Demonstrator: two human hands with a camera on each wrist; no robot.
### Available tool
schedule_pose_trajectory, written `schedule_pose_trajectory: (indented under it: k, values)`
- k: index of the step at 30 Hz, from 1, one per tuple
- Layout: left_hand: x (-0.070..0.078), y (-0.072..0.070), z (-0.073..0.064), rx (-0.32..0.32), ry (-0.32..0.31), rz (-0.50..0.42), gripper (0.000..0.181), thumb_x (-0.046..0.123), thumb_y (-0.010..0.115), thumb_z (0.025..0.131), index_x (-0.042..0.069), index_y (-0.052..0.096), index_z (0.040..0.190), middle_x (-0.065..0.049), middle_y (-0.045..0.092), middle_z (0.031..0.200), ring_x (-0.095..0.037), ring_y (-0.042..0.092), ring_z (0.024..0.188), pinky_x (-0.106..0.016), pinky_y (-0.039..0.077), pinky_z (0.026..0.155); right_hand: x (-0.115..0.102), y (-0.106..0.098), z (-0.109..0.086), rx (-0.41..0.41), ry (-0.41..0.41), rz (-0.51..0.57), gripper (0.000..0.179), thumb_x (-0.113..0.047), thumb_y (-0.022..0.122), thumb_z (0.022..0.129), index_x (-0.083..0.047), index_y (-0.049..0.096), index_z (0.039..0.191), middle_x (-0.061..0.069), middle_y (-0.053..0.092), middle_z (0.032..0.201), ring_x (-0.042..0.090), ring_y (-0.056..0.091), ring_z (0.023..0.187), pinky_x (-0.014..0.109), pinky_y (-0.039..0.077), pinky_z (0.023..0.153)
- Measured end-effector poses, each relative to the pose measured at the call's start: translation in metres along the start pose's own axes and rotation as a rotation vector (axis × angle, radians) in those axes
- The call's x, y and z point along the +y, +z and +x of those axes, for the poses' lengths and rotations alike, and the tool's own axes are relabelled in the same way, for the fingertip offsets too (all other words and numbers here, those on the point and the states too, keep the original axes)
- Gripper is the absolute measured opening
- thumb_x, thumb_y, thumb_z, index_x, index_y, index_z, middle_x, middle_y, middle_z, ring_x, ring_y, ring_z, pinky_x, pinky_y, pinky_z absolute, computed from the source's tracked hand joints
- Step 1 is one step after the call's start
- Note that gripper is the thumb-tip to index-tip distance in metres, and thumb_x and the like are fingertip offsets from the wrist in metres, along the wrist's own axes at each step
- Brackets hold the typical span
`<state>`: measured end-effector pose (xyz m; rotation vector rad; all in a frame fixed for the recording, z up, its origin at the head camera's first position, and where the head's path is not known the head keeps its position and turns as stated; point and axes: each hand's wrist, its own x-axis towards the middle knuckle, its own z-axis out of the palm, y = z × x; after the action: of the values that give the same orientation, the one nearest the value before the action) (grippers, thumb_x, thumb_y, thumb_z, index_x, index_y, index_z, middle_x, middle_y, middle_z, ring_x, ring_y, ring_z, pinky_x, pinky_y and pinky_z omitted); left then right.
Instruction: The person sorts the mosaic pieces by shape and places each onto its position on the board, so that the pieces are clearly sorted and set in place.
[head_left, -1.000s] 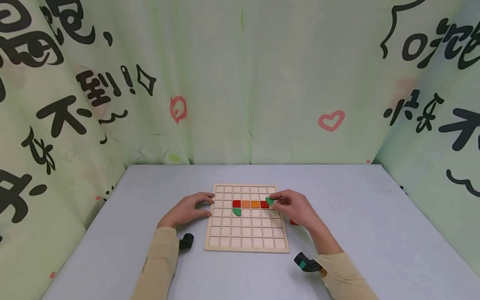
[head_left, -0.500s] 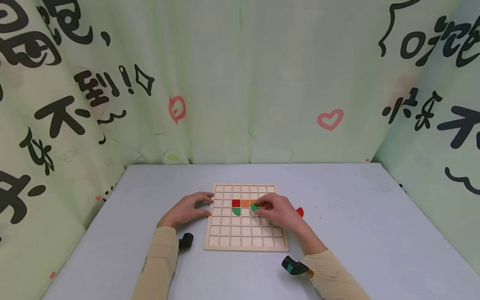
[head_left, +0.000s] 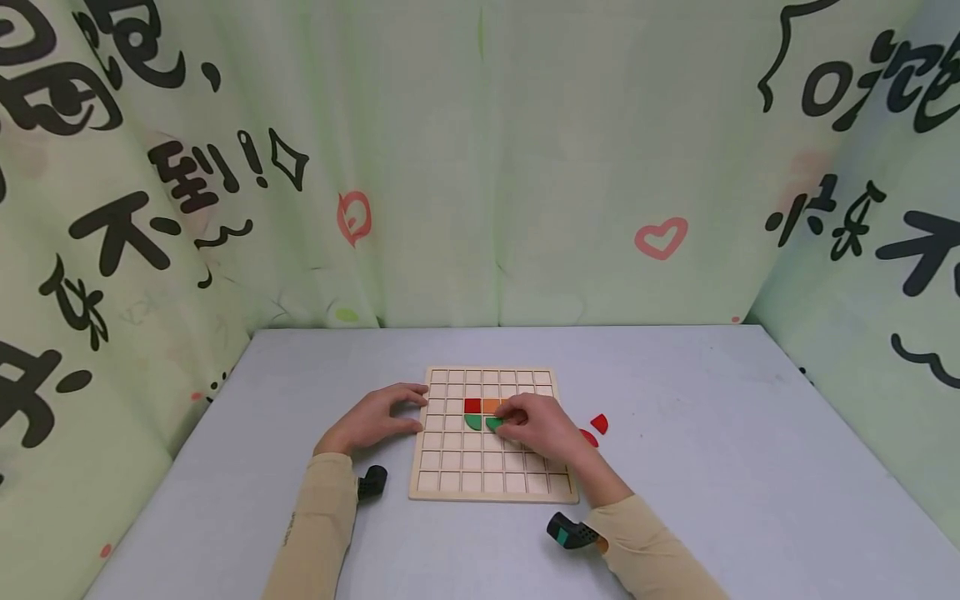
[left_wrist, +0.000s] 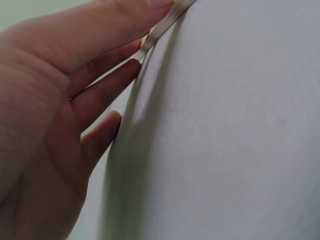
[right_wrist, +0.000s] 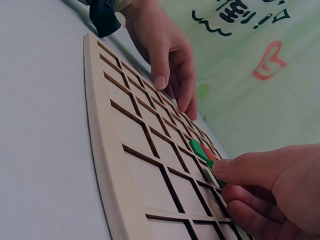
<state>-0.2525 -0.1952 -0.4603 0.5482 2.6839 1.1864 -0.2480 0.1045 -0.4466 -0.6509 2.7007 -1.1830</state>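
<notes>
A pale wooden grid board [head_left: 487,483] lies on the table. My left hand [head_left: 372,423] rests at its left edge, thumb and fingers spread along the rim; the left wrist view shows the fingertips [left_wrist: 131,67] at that edge. With thumb and fingers my right hand [head_left: 538,427] pinches a green quarter-round piece [head_left: 492,423], low over the cell below the orange square [head_left: 491,406]. Left of it, another green quarter-round tile [head_left: 472,422] sits in a cell under a red square [head_left: 472,406]. The right hand hides the tiles farther right in that row.
Two red curved-edge pieces lie right of the board: one red piece [head_left: 599,423] in full sight, another red piece [head_left: 589,437] partly behind the right wrist. A light curtain [head_left: 525,167] with black writing surrounds the white table [head_left: 675,417]. Both wrists wear black cameras.
My right hand has moved left across the board with the green piece, from the row's right end to beside the other green tile. The red pieces have come into view. The left hand stays put.
</notes>
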Motion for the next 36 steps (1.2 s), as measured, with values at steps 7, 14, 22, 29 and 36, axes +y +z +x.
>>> schedule_pose_trajectory:
  k: [7, 14, 22, 29, 36]
  values:
    - [0.000, -0.001, 0.000, 0.000, 0.003, 0.000, 0.036, 0.018, 0.078, 0.084, 0.011, 0.067, 0.117, -0.001, 0.052, 0.143, -0.025, 0.040, 0.138, -0.043, 0.033, 0.114, -0.001, 0.003, 0.000, 0.011, -0.036, -0.016, 0.017, -0.008, 0.075, 0.085, -0.006, 0.073, 0.101, 0.002, 0.067, 0.095, 0.011, 0.058, 0.076, 0.024, 0.054, 0.070]
    - [-0.002, 0.001, -0.001, -0.001, 0.013, 0.005, 0.036, 0.020, 0.078, 0.084, 0.011, 0.067, 0.117, -0.001, 0.051, 0.144, -0.025, 0.040, 0.138, -0.043, 0.033, 0.114, 0.002, 0.007, 0.002, 0.043, -0.088, -0.075, 0.013, -0.007, 0.076, 0.084, -0.006, 0.074, 0.096, 0.000, 0.064, 0.090, 0.010, 0.055, 0.074, 0.022, 0.051, 0.067]
    - [-0.001, 0.000, 0.000, 0.005, 0.010, 0.014, 0.037, 0.020, 0.079, 0.083, 0.011, 0.067, 0.117, -0.001, 0.052, 0.143, -0.024, 0.040, 0.138, -0.042, 0.033, 0.114, 0.000, 0.007, 0.001, 0.074, -0.109, -0.113, 0.013, -0.007, 0.078, 0.082, -0.006, 0.074, 0.094, 0.000, 0.063, 0.088, 0.010, 0.053, 0.073, 0.022, 0.048, 0.065]
    - [0.000, -0.001, 0.000, -0.002, 0.024, 0.016, 0.037, 0.020, 0.078, 0.084, 0.010, 0.067, 0.117, -0.002, 0.052, 0.143, -0.026, 0.040, 0.138, -0.043, 0.033, 0.114, 0.000, 0.010, 0.002, 0.087, -0.080, -0.122, 0.011, -0.007, 0.078, 0.082, -0.007, 0.074, 0.093, -0.001, 0.063, 0.088, 0.010, 0.052, 0.073, 0.022, 0.048, 0.065]
    - [-0.001, -0.001, 0.000, -0.004, 0.030, 0.007, 0.038, 0.020, 0.078, 0.084, 0.009, 0.067, 0.118, -0.003, 0.051, 0.144, -0.026, 0.040, 0.138, -0.043, 0.033, 0.114, 0.001, 0.011, 0.003, 0.087, -0.082, -0.135, 0.011, -0.006, 0.077, 0.082, -0.008, 0.074, 0.092, -0.002, 0.063, 0.087, 0.009, 0.052, 0.073, 0.022, 0.048, 0.065]
